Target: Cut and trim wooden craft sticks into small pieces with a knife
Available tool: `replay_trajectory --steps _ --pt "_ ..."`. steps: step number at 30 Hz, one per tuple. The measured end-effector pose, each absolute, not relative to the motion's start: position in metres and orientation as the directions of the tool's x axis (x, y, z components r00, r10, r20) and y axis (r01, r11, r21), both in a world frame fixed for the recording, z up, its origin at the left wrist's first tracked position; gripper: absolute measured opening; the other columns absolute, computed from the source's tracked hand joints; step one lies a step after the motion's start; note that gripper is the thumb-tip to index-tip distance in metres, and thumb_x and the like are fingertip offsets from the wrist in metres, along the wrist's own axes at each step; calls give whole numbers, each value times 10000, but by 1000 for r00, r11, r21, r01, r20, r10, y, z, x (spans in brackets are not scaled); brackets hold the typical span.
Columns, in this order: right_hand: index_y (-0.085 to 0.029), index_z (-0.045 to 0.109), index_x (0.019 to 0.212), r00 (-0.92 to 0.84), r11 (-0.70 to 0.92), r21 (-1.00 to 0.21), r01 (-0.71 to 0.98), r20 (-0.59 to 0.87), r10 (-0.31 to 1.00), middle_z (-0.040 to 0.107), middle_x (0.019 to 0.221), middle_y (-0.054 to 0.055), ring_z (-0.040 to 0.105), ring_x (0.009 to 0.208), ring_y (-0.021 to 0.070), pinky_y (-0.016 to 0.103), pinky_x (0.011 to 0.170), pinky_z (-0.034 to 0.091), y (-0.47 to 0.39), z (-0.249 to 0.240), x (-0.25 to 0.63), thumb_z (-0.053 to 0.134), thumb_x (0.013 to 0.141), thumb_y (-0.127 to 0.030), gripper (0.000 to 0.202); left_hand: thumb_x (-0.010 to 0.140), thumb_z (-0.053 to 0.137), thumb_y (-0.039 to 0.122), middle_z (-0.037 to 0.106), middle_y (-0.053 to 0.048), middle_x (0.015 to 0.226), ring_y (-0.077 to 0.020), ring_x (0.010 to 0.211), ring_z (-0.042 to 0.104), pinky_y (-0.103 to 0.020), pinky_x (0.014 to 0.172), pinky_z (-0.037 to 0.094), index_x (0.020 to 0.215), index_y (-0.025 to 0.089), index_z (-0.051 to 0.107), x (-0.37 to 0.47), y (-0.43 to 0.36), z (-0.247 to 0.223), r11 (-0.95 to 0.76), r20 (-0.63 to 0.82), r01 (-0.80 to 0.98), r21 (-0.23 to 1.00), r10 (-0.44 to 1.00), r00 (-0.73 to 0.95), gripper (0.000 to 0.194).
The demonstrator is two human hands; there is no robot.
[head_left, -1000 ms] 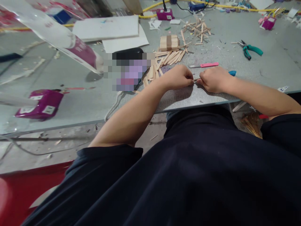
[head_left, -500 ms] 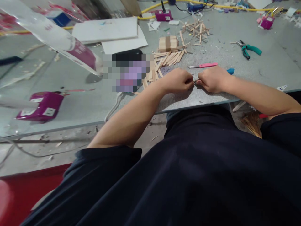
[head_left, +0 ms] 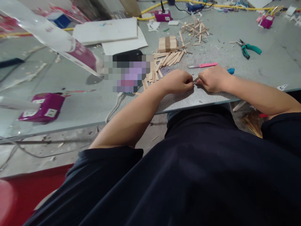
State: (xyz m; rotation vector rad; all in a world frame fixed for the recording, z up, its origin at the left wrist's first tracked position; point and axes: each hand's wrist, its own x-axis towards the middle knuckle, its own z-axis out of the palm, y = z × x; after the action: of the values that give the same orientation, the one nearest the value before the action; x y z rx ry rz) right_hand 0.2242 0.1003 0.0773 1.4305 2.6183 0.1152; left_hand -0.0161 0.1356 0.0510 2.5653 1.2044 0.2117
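Note:
My left hand (head_left: 180, 81) is closed near the front edge of the table, its fingertips pinched at one end of a small wooden craft stick (head_left: 196, 80). Facing it, my right hand (head_left: 213, 78) is also closed, with thumb and fingers on the stick's other end. Most of the stick is hidden by the fingers. A pink-handled craft knife (head_left: 204, 65) lies just beyond my right hand. Something blue (head_left: 230, 71) shows behind the right wrist; whether it is touched I cannot tell.
Loose craft sticks (head_left: 172, 58) and a banded bundle (head_left: 168, 44) lie beyond my left hand, with a pile of stick pieces (head_left: 196, 29) farther back. Teal-handled pliers (head_left: 249, 49) rest at right. A blurred-out device (head_left: 131, 73), white boards (head_left: 105, 29) and a purple box (head_left: 42, 106) are at left.
Slightly more of the craft stick shows between my fingers, and it slants up toward the right hand. Both hands have stayed almost in place.

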Motion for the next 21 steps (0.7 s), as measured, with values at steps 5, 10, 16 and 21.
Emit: replay_trajectory --steps 5,10,16,21 --pt "-163 902 1437 -541 547 109 830 -82 837 920 1419 222 850 1212 390 463 925 501 100 77 225 490 1318 -546 575 932 686 370 585 -16 652 -200 676 404 -418 740 307 769 256 762 -16 137 49 -611 18 715 340 765 644 213" --pt "-177 914 1392 -534 540 114 834 -80 841 929 1393 207 850 1182 367 449 890 495 101 76 225 488 1321 -559 576 935 704 392 589 -17 653 -217 710 454 -421 760 302 768 272 743 -17 138 46 -593 21 723 354 778 628 209" --pt "-201 916 1405 -536 542 146 828 -82 840 935 1366 195 869 1193 381 448 916 520 100 76 222 538 1312 -523 505 984 712 365 624 -35 670 -238 730 526 -427 768 325 745 274 742 -16 137 45 -590 19 732 342 783 622 257" --pt "-172 905 1425 -529 538 167 826 -99 843 937 1376 204 862 1167 333 424 879 497 96 79 218 540 1322 -526 519 1007 703 352 664 -58 727 -260 794 598 -432 808 368 785 268 768 -15 135 43 -572 8 763 302 802 598 246"
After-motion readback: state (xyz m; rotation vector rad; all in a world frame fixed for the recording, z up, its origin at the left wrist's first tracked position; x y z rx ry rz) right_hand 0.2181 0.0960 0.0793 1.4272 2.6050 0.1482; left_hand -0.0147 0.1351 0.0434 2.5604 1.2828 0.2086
